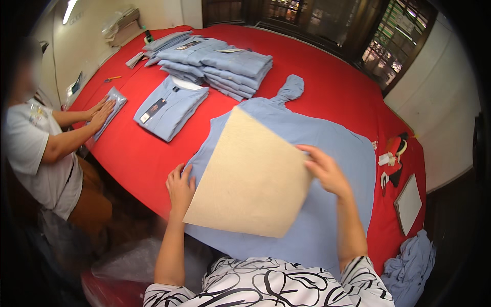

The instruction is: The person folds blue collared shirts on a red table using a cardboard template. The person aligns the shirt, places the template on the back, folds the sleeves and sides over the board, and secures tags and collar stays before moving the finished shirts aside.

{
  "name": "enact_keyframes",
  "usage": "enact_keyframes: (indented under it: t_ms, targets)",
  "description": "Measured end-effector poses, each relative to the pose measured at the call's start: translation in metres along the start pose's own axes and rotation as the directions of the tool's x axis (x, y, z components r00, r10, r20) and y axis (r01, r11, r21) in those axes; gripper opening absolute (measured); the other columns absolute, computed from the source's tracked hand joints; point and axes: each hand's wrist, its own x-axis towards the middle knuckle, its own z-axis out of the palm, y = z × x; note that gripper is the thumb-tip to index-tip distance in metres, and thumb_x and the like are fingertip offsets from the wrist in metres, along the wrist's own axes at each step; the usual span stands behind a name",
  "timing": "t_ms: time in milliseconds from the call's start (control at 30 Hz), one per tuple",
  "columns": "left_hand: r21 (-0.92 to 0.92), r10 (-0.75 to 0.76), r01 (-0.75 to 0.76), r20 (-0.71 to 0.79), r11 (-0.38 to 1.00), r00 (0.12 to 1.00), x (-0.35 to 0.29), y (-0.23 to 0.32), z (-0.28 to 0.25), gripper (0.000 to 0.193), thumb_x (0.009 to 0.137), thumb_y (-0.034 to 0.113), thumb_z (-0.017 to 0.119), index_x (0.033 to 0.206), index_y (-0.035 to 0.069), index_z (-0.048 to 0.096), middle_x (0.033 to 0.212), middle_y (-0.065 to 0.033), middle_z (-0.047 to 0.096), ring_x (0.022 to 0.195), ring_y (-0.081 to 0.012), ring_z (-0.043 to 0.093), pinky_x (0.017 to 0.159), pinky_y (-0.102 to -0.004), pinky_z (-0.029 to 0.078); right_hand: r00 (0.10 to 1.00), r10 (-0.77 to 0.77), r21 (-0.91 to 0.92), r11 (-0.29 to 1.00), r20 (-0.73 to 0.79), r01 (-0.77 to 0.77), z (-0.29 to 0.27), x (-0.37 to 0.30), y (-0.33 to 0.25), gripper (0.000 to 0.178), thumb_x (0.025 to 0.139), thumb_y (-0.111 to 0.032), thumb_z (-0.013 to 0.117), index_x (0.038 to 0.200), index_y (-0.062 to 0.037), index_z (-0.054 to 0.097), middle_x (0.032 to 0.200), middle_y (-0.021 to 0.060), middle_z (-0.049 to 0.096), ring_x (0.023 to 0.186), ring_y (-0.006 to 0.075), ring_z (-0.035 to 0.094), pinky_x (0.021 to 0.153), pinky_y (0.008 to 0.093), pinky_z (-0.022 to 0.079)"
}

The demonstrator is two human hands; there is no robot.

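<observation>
A light blue shirt (pixel 337 138) lies spread on the red-covered table in front of me, one sleeve bunched toward the far side. Over it is a beige sheet of card (pixel 250 174), tilted. My right hand (pixel 327 171) grips the card's right edge between thumb and fingers. At the shirt's left edge is my left hand (pixel 180 190), its fingers apart and touching the cloth beside the card; no firm grip shows. To the left of the card sits a folded blue shirt (pixel 171 108) with a dark tag.
A stack of folded blue shirts (pixel 215 61) stands at the back. At the left, a co-worker (pixel 46 148) presses both hands on a bagged shirt (pixel 111 113). On the right are a tape roll (pixel 402 147), white boards (pixel 408 204) and crumpled blue cloth (pixel 411 263).
</observation>
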Motion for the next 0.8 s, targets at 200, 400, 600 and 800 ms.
enact_keyframes:
  t_ms: [200,400,600,800]
  targets:
    - [-0.318,-0.166,0.160,0.009,0.934,0.986,0.002,-0.021,0.010,0.031,0.087,0.004,0.064,0.117,0.006,0.067,0.121,-0.0105,0.062,0.115,-0.0306,0.054,0.099,-0.0420,0.042,0.992,0.125,-0.308,0.943,-0.022,-0.126,0.090,0.103,0.115,0.048,0.091,-0.001,0.048,0.137,-0.0086,0.055,0.127,0.0212,0.063,0.117,0.0370,0.059,0.102,0.0394,0.045]
    - [-0.279,-0.183,0.142,-0.124,0.950,0.975,0.026,0.019,-0.002,0.033,0.086,0.004,0.065,0.119,0.007,0.067,0.121,-0.0118,0.062,0.120,-0.0301,0.053,0.102,-0.0419,0.042,0.994,0.104,-0.465,0.879,-0.025,-0.103,0.095,0.113,0.095,0.043,0.094,0.001,0.047,0.134,-0.0083,0.058,0.120,0.0225,0.066,0.110,0.0366,0.064,0.095,0.0403,0.050]
    - [-0.195,0.023,-0.013,0.049,0.981,0.999,0.033,0.074,0.036,0.037,0.088,0.019,0.068,0.124,0.010,0.066,0.133,-0.0109,0.056,0.131,-0.0323,0.045,0.113,-0.0521,0.031,1.000,0.022,-0.491,0.871,0.004,-0.017,0.096,0.125,0.100,0.045,0.091,0.005,0.046,0.132,-0.0071,0.059,0.115,0.0240,0.067,0.104,0.0378,0.065,0.092,0.0420,0.051]
    - [-0.147,-0.032,0.037,0.038,0.988,0.999,0.025,0.067,0.052,0.040,0.091,0.029,0.066,0.128,0.012,0.064,0.139,-0.0094,0.052,0.136,-0.0320,0.040,0.116,-0.0562,0.023,1.000,0.015,-0.648,0.761,-0.011,-0.019,0.102,0.126,0.089,0.041,0.091,0.001,0.049,0.129,-0.0105,0.062,0.108,0.0198,0.063,0.101,0.0384,0.062,0.087,0.0440,0.049]
